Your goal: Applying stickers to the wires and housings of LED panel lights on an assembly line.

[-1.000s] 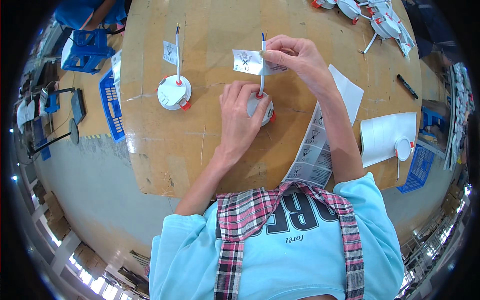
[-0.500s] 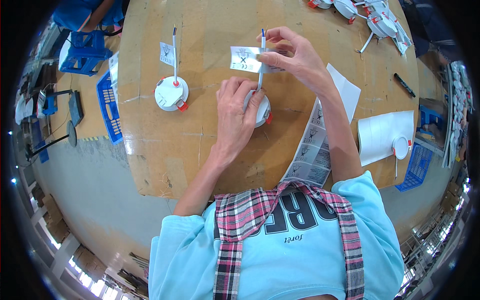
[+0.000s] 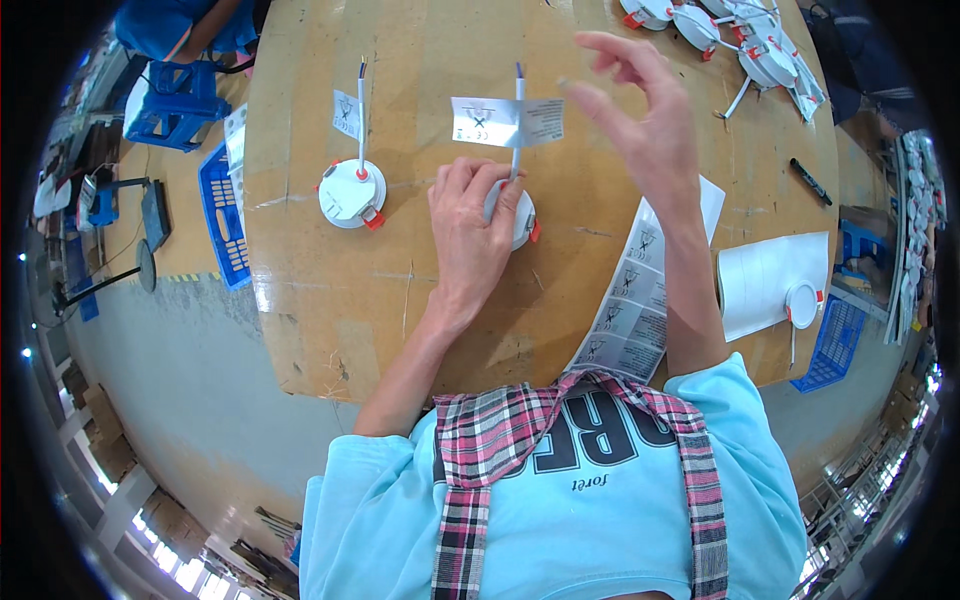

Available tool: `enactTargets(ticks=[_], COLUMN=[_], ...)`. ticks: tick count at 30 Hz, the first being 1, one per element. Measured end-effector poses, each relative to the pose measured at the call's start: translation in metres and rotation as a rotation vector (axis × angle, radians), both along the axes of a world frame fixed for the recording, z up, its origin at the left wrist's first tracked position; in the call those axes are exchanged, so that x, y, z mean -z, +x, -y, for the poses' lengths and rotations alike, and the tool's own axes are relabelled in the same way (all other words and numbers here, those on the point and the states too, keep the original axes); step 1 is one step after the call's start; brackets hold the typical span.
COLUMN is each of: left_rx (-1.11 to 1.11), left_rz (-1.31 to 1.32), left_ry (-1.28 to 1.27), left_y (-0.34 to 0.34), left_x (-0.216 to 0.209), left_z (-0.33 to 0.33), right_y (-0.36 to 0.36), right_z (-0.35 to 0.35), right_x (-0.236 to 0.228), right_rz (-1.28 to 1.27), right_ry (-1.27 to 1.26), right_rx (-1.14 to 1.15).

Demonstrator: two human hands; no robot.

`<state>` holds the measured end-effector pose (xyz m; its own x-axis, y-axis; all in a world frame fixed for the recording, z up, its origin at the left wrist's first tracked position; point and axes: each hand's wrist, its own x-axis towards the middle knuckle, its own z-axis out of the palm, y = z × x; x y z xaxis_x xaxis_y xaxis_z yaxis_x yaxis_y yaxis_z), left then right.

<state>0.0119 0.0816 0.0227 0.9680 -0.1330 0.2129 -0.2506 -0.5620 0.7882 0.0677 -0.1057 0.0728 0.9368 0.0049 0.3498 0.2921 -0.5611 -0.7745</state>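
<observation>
My left hand (image 3: 470, 215) is closed around a round white downlight (image 3: 522, 222) with red clips, partly hidden under my fingers. Its white cable (image 3: 517, 160) points away from me and ends in bare coloured wires. A silver label (image 3: 478, 121) lies across that cable, sticking out on both sides. Just right of the label, my right hand (image 3: 645, 115) hovers with thumb and fingers apart, holding nothing. To the left rests another downlight (image 3: 343, 198), its cable carrying a folded silver label (image 3: 346, 113).
A strip of printed labels (image 3: 628, 295) runs beneath my right forearm. Several downlights (image 3: 768, 62) are heaped at the far right. A black marker (image 3: 810, 182) and a white sheet (image 3: 760, 283) with a small round light (image 3: 801, 303) lie on the right. A blue basket (image 3: 222, 220) stands left.
My right hand has let go of the label and moved right, its fingers spreading. The label's right half now shows. My left hand stays on the downlight.
</observation>
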Motion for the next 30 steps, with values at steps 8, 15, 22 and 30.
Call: enactTargets(ticks=[8,15,22,30], left_rx=[0.059,0.097,-0.166,0.289], left_rz=[0.098,0.118,-0.266,-0.596], left_ry=[0.084,-0.003,-0.732,-0.974], left_y=[-0.003,0.001,0.017,0.083], left_x=[0.005,0.008,-0.007,0.009], left_z=[0.009,0.006,-0.016,-0.014], right_y=[-0.007,-0.005,-0.005,-0.004], right_z=[-0.013,-0.016,-0.011,-0.004], right_x=[0.01,0.009,0.004,0.004], right_rz=[-0.304,-0.371,-0.364,-0.354], right_ry=[0.214,0.282,0.363,0.444], right_rx=[0.045,-0.015,-0.131,-0.311])
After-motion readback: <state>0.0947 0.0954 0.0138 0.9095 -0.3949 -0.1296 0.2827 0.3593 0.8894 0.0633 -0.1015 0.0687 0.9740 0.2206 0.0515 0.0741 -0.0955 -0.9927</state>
